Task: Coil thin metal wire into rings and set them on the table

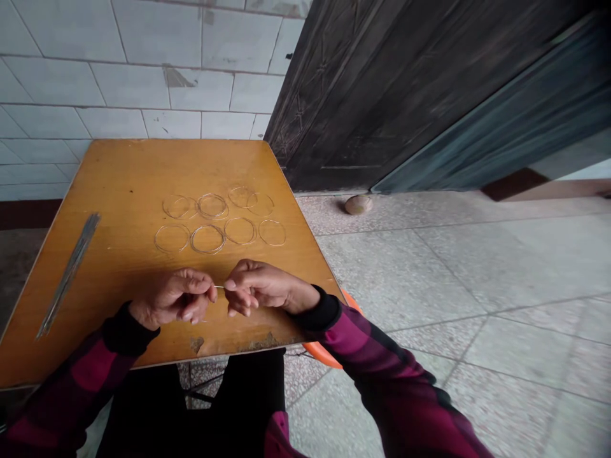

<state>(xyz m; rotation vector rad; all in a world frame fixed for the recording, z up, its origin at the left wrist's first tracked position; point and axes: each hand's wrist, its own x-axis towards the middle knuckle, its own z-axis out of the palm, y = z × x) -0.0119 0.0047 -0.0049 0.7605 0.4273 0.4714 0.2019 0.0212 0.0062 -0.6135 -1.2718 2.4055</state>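
Hands nearly together at the near edge of the table [124, 172]: left hand [174, 298] and right hand [265, 289] each pinch 1 end of a thin wire [219, 287], stretched left-right between them. 8 wire rings [209, 239] lie farther off.

View: single, worn on the head.
Facing: forward and down onto the table [119, 172].
Nearness: close over the left hand [172, 299] and right hand [267, 292].

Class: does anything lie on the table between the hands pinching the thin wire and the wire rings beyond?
Nothing visible does. The left hand and right hand pinch the wire; only bare table separates them from the rings. The bundle of straight wires lies off to the left.
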